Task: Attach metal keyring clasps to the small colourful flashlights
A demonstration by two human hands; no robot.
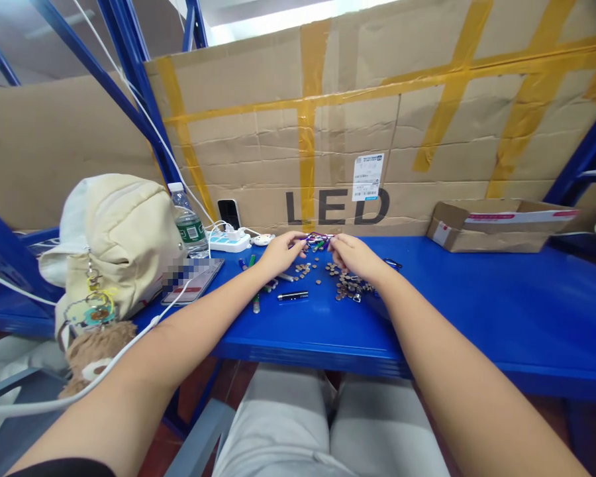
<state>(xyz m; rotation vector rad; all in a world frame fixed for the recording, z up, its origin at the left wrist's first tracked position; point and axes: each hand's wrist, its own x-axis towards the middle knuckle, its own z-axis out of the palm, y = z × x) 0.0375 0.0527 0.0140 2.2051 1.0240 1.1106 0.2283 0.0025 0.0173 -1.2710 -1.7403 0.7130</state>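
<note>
Near the back of the blue table, my left hand [284, 252] and my right hand [351, 252] face each other with bent fingers. Between their fingertips lie thin purple, silver and green pen-like pieces [320, 241], too small to tell apart. Both hands look closed on them, though what each one pinches is unclear. Small brown coin-like discs [347, 285] are scattered below my right hand, with several more near my left. A black pen [293, 295] rests in front. Green-ended pens or markers [256, 301] lie left of it, partly behind my left forearm.
At the left stand a cream backpack [124, 232], a water bottle [191, 225], a white power strip [228, 242] and a tablet-like device [203, 278] with a cable. An open cardboard box [501, 228] sits back right. Taped cardboard marked LED [258, 159] walls the rear.
</note>
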